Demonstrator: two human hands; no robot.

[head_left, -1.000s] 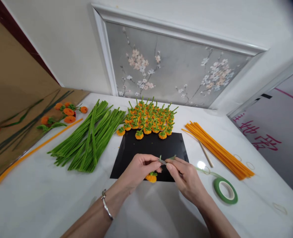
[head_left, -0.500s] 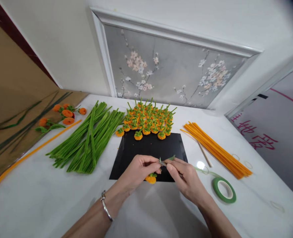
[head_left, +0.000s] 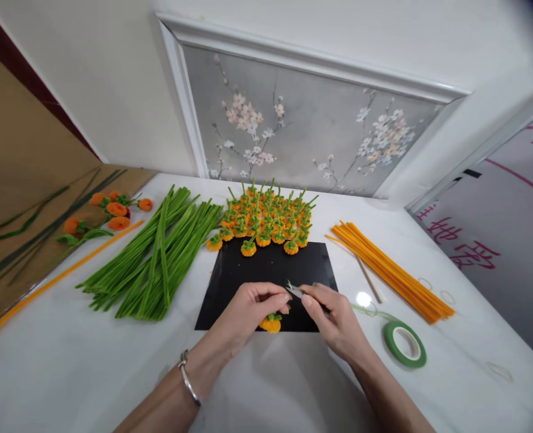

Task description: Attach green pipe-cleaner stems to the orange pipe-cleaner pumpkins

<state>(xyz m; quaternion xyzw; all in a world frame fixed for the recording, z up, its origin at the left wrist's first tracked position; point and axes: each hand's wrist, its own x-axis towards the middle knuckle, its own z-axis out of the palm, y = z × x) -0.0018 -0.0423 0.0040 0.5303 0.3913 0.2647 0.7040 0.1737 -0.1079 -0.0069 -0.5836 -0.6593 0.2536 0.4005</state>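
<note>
My left hand (head_left: 260, 307) is closed in a pinch over the black mat (head_left: 243, 276), with an orange fuzzy flower (head_left: 271, 324) just below its fingertips. The flower's green top shows, while its stem is hidden by the fingers. My right hand (head_left: 334, 310) grips a small metal tool (head_left: 295, 291), possibly scissors or tweezers, whose tip points at my left fingertips. A tiny green bit (head_left: 289, 284) shows at that tip. Behind the mat's middle stand many small orange flowers (head_left: 263, 237) with green stems.
Green fuzzy stems (head_left: 158, 258) lie left, near finished orange flowers (head_left: 117, 209) and a long orange strip (head_left: 59, 279). Orange stems (head_left: 393, 270), a thin stick (head_left: 369, 278) and a green tape roll (head_left: 389, 343) lie right. A framed floral panel (head_left: 302, 132) stands behind.
The metal tool has pulled slightly away from my left fingertips and shows more plainly. The whole view has shifted a little. Both hands keep their grips.
</note>
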